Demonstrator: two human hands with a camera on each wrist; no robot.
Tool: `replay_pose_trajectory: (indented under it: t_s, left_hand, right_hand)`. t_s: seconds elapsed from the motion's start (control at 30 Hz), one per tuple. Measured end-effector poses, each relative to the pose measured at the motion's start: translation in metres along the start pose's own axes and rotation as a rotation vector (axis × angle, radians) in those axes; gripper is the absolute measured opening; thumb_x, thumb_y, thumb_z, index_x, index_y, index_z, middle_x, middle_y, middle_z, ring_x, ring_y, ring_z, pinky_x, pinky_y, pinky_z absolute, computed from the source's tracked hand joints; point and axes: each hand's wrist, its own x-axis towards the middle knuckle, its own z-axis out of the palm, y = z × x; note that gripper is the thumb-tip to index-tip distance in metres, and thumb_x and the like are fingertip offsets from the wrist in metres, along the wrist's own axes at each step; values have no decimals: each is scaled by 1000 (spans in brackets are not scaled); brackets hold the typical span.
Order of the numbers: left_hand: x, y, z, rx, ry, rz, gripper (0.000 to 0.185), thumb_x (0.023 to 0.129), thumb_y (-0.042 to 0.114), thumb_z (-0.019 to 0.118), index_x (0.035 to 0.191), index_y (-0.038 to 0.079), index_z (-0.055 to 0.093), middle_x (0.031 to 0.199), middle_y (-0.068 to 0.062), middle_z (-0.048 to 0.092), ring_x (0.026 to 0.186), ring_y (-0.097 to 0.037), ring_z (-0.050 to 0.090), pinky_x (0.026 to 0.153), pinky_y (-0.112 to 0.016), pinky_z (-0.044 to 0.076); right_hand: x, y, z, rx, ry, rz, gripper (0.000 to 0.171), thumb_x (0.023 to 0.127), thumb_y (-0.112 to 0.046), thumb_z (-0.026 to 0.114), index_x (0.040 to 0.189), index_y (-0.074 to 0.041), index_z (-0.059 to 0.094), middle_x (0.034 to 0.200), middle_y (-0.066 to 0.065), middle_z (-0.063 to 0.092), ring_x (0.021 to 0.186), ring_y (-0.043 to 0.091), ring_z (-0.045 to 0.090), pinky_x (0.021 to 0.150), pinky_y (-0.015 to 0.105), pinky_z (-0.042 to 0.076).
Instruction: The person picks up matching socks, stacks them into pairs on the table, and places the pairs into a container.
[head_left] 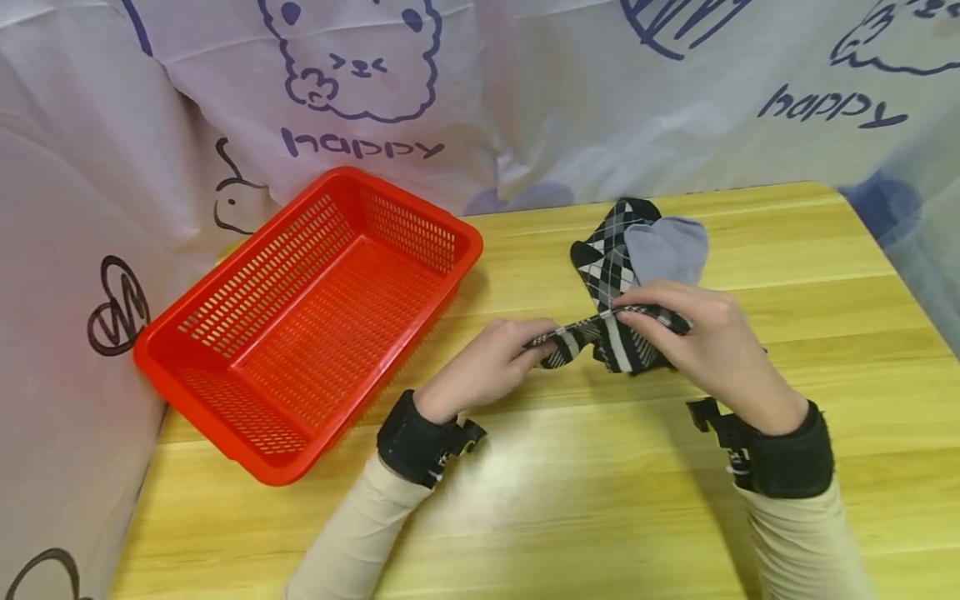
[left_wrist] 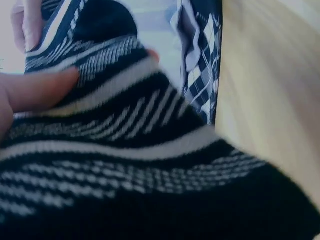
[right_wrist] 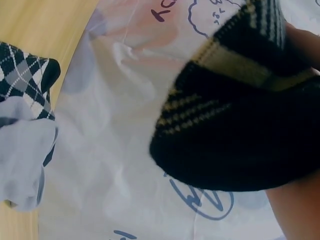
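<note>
A black sock with white stripes (head_left: 573,340) is held up above the table, stretched sideways between the two hands. My left hand (head_left: 487,367) pinches its left end, the thumb (left_wrist: 42,92) lying across the knit in the left wrist view. My right hand (head_left: 708,342) grips the other end between thumb and fingers, and the dark end of the sock (right_wrist: 225,145) fills much of the right wrist view. Just behind the right hand lie an argyle sock (head_left: 609,250) in black, white and grey and a plain light grey sock (head_left: 667,248), the grey one overlapping the argyle.
A red plastic basket (head_left: 393,367) with slotted walls stands to the left of the hands, with its bottom bare. The wood-grain table (head_left: 570,508) ends at the back against a white printed cloth (head_left: 555,100), which also hangs along the left side.
</note>
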Motion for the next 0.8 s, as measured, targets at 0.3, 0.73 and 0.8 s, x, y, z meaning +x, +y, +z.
replay_pose_trajectory:
  t_s: [0.3, 0.73, 0.8]
  left_hand:
    - [-12, 10, -13, 150, -69, 56, 11, 98, 17, 60, 90, 10, 63, 69, 4, 52, 58, -6, 47, 61, -18, 40]
    - [-33, 23, -29, 151, -34, 34, 25, 97, 20, 62, 75, 12, 52, 62, 8, 33, 54, -5, 37, 57, -16, 32]
    - [-35, 23, -32, 142, -22, 20, 26, 97, 20, 62, 75, 12, 51, 62, 8, 33, 55, -5, 36, 57, -16, 32]
  right_hand:
    - [0, 1, 0, -24, -48, 38, 25, 78, 5, 76, 101, -6, 74, 94, 6, 76, 83, 18, 70, 81, 5, 44]
    - [3, 0, 6, -28, -28, 45, 25, 78, 4, 77, 101, -7, 75, 93, 4, 77, 81, 12, 70, 78, 4, 44]
    - [5, -1, 7, -29, -31, 44, 25, 78, 3, 77, 101, -7, 75, 92, 4, 77, 80, 14, 70, 77, 4, 44]
